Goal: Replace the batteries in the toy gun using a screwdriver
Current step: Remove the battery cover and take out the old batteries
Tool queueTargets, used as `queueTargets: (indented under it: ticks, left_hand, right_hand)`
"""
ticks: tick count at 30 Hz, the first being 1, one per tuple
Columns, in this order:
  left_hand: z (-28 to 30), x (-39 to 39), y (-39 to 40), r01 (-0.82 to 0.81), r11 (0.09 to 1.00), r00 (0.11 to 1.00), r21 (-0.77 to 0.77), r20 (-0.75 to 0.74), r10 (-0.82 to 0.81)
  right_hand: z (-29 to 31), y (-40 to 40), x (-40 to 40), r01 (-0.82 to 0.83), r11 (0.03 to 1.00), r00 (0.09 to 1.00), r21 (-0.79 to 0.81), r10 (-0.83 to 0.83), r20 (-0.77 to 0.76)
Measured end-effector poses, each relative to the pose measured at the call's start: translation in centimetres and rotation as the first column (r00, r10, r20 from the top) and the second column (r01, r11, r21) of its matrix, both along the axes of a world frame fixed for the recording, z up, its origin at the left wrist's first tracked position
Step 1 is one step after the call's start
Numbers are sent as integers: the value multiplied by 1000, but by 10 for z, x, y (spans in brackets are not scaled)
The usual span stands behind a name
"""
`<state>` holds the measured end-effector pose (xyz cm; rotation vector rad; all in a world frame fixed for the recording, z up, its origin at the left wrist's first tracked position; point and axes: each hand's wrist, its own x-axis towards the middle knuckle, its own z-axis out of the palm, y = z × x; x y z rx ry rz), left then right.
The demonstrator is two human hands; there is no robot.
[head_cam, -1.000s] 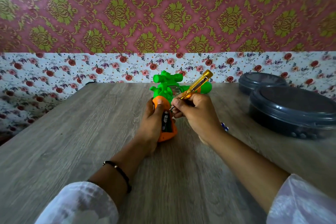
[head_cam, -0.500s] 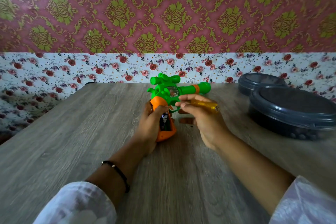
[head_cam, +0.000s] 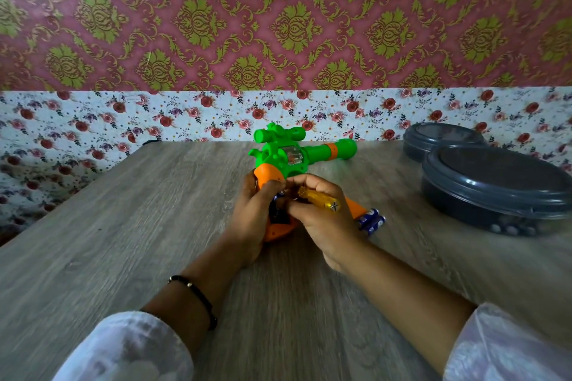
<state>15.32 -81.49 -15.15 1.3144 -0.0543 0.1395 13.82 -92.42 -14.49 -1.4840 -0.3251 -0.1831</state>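
Toy gun [head_cam: 280, 161]: bright green body and barrel, orange grip, orange band near muzzle. Screwdriver [head_cam: 318, 200]: translucent yellow handle. Batteries [head_cam: 371, 221]: blue. Table [head_cam: 123, 241]: grey wood grain. Containers [head_cam: 495, 185]: dark grey. Wall [head_cam: 278, 15]: maroon, olive-gold damask above; white with red roses below. Sleeves [head_cam: 130, 349]: white. Bracelet [head_cam: 198, 297]: black.

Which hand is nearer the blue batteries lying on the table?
Right. The right hand, holding the screwdriver, sits just beside the blue batteries; the left hand grips the toy gun farther away.
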Motion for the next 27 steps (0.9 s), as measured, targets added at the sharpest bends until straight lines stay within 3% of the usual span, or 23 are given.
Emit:
queueTargets:
  ticks: [7, 12, 17, 20, 27]
  left_hand:
    - [1, 0, -4, -15, 999, 1000, -41, 9, 16]
    - [-4, 5, -3, -82, 996, 996, 19, -24, 82]
    - [-5, 6, -5, -102, 991, 994, 91, -16, 104]
    - [-4, 5, -4, -106, 984, 993, 140, -30, 111]
    - [-2, 2, -5, -165, 967, 984, 196, -35, 175]
  right_hand:
    - [20, -10, 0, 67, 996, 998, 56, -67, -2]
    - [53, -70, 0, 111, 994, 993, -13, -111, -31]
    - [50, -109, -4, 127, 952, 963, -278, -186, -194]
    - [42, -121, -10, 162, 900, 947, -404, -257, -193]
    - [31, -129, -10, 227, 818, 924, -528, -352, -147]
